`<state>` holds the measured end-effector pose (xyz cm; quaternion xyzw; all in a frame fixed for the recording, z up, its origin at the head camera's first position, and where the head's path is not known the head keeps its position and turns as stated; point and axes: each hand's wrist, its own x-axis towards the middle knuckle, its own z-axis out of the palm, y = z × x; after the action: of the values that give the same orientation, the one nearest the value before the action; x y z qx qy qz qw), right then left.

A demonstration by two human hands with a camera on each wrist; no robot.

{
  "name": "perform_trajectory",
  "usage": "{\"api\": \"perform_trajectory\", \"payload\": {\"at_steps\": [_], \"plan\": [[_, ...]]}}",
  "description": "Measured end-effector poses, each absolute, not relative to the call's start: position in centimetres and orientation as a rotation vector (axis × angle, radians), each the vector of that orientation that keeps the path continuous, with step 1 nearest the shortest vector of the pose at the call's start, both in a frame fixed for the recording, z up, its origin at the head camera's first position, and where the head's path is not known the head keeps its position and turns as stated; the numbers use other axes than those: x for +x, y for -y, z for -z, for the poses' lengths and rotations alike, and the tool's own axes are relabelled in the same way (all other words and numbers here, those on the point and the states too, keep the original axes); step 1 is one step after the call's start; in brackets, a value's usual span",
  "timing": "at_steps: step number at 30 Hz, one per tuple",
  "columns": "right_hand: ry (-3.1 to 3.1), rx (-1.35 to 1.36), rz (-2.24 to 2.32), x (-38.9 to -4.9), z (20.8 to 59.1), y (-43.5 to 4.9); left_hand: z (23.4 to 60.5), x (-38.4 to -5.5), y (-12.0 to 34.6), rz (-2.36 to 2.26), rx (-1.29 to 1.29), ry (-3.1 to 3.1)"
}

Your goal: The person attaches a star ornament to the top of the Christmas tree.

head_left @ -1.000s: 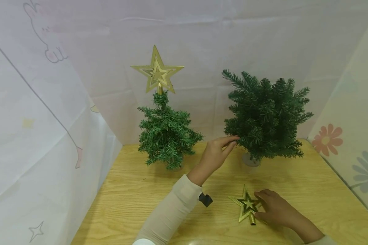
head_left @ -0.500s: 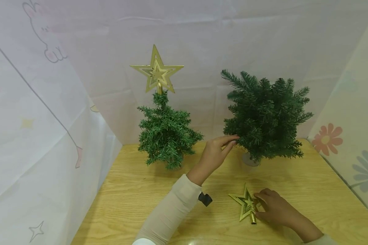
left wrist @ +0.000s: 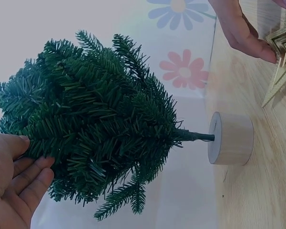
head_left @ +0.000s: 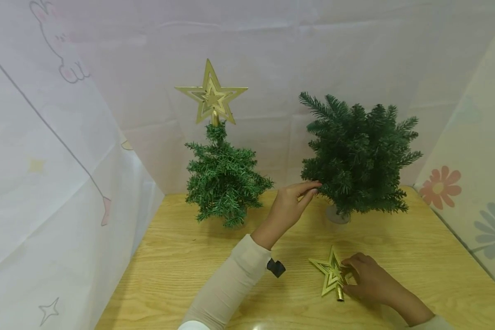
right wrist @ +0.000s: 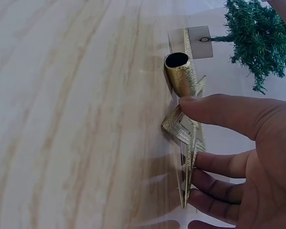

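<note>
My right hand (head_left: 370,279) pinches a gold star tree topper (head_left: 329,271) by its right side, low over the table. In the right wrist view, the thumb is near the star's hollow socket (right wrist: 178,71) and the fingers are at its edge. My left hand (head_left: 289,207) reaches to the darker artificial Christmas tree (head_left: 356,156) on the right. In the left wrist view, branches of this tree (left wrist: 95,119) lie between the thumb and fingertips (left wrist: 44,164). It stands upright on a round wooden base (left wrist: 231,138).
A smaller green Christmas tree (head_left: 227,178) stands at the back left, with another gold star (head_left: 211,95) upright on its top. The wooden table (head_left: 169,261) is bordered by patterned cloth walls (head_left: 247,41). A black strap end (head_left: 276,268) sticks out by my left sleeve.
The star in my right hand has tipped up slightly and shifted a little, its top point now higher. My left hand and both trees have kept their places.
</note>
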<state>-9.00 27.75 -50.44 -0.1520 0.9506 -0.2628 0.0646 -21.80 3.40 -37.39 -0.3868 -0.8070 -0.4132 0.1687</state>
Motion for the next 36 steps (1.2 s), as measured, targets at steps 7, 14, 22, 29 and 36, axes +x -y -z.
{"api": "perform_trajectory", "payload": {"at_steps": [7,14,22,29,36], "plan": [[-2.794,-0.388,0.951,-9.49,50.81,-27.82,37.45,-22.09,-3.52,1.167,-1.093,2.294],[-2.696,-0.401,1.091,-9.73,50.84,-27.98,37.48,-22.09,-3.5,1.169,-1.08,2.296],[-2.748,-0.397,1.097,-9.54,50.85,-27.83,37.56,-22.0,-3.51,1.162,-1.084,2.294],[-2.71,-0.297,1.155,-9.57,50.75,-27.73,37.58,-22.07,-3.54,1.159,-1.086,2.298],[-2.671,-0.32,1.209,-9.62,50.41,-27.91,37.6,-22.08,-3.54,1.172,-1.085,2.303]]}}
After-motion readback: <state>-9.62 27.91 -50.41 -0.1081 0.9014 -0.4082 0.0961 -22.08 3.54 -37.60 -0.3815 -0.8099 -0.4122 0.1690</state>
